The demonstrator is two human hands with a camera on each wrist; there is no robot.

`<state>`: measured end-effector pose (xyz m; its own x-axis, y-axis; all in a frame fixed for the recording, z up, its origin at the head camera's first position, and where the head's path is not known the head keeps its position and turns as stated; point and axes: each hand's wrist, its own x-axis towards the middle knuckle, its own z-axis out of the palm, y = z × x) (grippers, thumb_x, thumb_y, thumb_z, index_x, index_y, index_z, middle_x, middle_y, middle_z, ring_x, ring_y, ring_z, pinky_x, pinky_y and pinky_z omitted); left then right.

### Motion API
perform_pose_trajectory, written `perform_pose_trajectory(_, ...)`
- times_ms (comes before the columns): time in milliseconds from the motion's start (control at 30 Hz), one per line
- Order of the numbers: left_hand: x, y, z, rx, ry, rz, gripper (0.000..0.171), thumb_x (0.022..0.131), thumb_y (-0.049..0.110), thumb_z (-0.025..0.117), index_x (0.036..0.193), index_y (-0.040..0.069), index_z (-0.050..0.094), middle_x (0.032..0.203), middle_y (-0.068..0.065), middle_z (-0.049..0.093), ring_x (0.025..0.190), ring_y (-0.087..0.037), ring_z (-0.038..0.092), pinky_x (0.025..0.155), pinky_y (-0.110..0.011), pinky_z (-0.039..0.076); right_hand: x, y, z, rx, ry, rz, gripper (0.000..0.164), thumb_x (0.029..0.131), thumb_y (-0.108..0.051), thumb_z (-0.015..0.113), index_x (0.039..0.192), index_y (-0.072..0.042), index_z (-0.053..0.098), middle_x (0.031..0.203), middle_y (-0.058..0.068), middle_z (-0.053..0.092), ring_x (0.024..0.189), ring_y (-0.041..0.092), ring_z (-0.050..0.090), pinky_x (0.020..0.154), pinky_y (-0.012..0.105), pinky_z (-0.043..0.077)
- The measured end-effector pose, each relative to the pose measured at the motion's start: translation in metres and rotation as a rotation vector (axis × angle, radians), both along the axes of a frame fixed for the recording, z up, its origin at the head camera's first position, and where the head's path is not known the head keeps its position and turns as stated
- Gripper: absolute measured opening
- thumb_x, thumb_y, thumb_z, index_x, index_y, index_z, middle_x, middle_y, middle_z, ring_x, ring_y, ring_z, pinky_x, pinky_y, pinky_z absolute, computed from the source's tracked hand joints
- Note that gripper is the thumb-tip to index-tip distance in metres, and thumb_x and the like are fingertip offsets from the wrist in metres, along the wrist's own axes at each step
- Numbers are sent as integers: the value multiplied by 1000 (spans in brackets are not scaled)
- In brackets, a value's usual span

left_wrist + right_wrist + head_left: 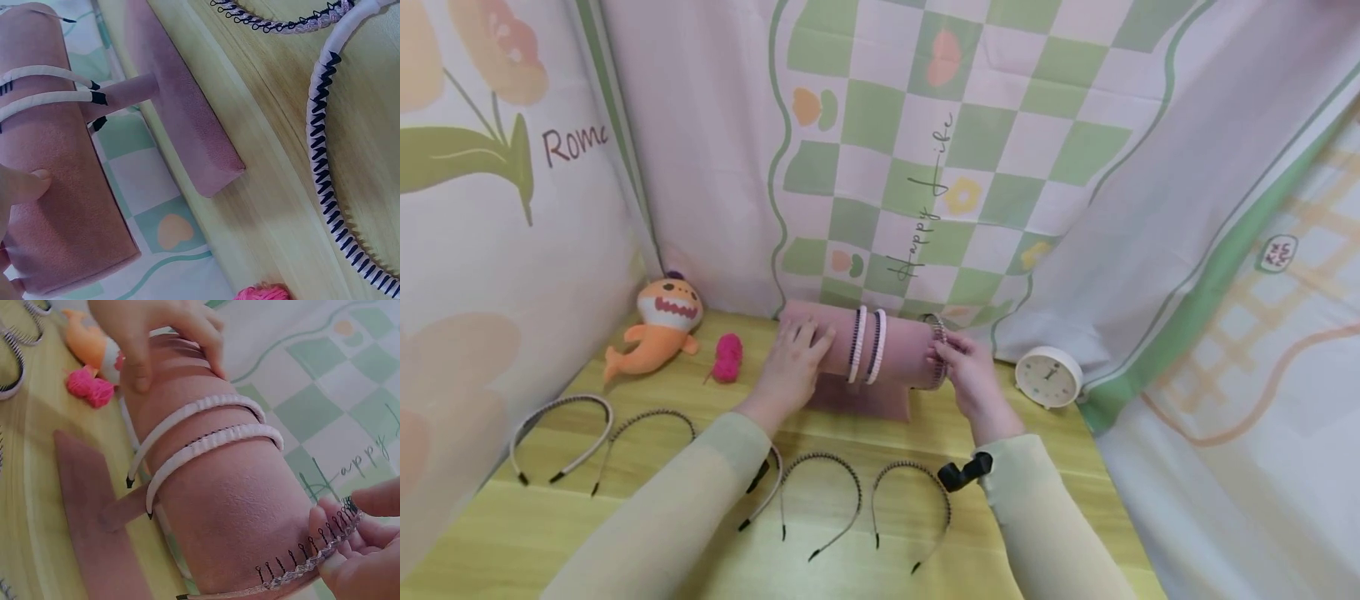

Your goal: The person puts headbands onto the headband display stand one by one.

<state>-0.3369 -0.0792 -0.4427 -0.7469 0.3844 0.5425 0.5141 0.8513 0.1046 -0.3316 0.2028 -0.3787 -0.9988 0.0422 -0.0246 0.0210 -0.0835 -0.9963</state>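
Observation:
A pink padded roll on a stand (906, 350) lies crosswise at the back of the table. My left hand (790, 358) grips its left end, thumb on the near side and fingers over the top. Around the roll's middle sit two white headbands (215, 445) with dark-toothed inner sides, side by side. At the right end, my right hand (972, 375) pinches a thin clear braided headband (306, 565) with dark wire loops, between thumb and fingers. This band lies around the roll, one tip (182, 597) showing at its lower side.
Several more headbands (820, 456) lie across the front and left of the wooden table. An orange shark plush (662, 333) and a pink yarn bundle (727, 358) are at the back left. A white clock (1048, 377) stands at the right, before a printed curtain (880, 183).

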Motion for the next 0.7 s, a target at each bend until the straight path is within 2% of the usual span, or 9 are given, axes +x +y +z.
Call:
perform_pose_trajectory(133, 1, 1, 0, 13, -11, -1, 69, 80, 7, 78, 143, 9, 51, 139, -24, 45, 133, -42, 39, 118, -54, 15, 4, -3, -2, 214, 53, -40, 49, 93, 12, 53, 141, 9, 45, 122, 21, 55, 102, 17, 58, 89, 23, 51)
perform_pose_trajectory(233, 0, 1, 0, 20, -11, 5, 71, 78, 6, 79, 143, 9, 52, 139, -24, 45, 133, -43, 38, 118, -54, 13, 3, -6, -6, 367, 114, -76, 52, 89, 14, 54, 141, 6, 48, 125, 24, 55, 109, 27, 55, 94, 30, 49)
perform_pose_trajectory(367, 0, 1, -1, 17, -3, 8, 72, 77, 6, 80, 143, 9, 52, 138, -23, 46, 132, -43, 38, 118, -54, 13, 1, -7, -15, 619, 251, -129, 50, 86, 14, 55, 134, 5, 56, 116, 23, 57, 105, 33, 56, 91, 40, 51)
perform_pose_trajectory(467, 0, 1, 0, 20, 4, 2, 71, 77, 6, 80, 143, 9, 52, 137, -23, 46, 132, -43, 38, 118, -54, 14, 0, -7, -22, 792, 387, -168, 39, 83, 13, 58, 121, 6, 64, 104, 20, 55, 95, 34, 56, 82, 44, 51)
perform_pose_trajectory(533, 0, 1, 0, 18, 10, 0, 71, 77, 6, 80, 142, 8, 52, 137, -24, 46, 133, -43, 38, 118, -55, 15, 1, -6, -25, 852, 461, -190, 27, 82, 12, 62, 109, 9, 65, 97, 19, 54, 91, 34, 54, 79, 44, 51)
perform_pose_trajectory(600, 0, 1, 0, 16, 14, -1, 71, 77, 6, 80, 142, 8, 52, 137, -24, 46, 133, -43, 37, 117, -55, 15, 4, -5, -28, 867, 513, -196, 21, 82, 10, 67, 104, 8, 65, 95, 18, 52, 90, 33, 53, 78, 44, 50)
perform_pose_trajectory(700, 0, 0, -1, 13, 28, -4, 72, 76, 6, 81, 142, 8, 52, 136, -24, 46, 133, -43, 38, 117, -56, 15, 9, 0, -34, 932, 630, -156, 32, 82, 4, 74, 112, 5, 66, 106, 19, 56, 99, 34, 52, 86, 47, 49)
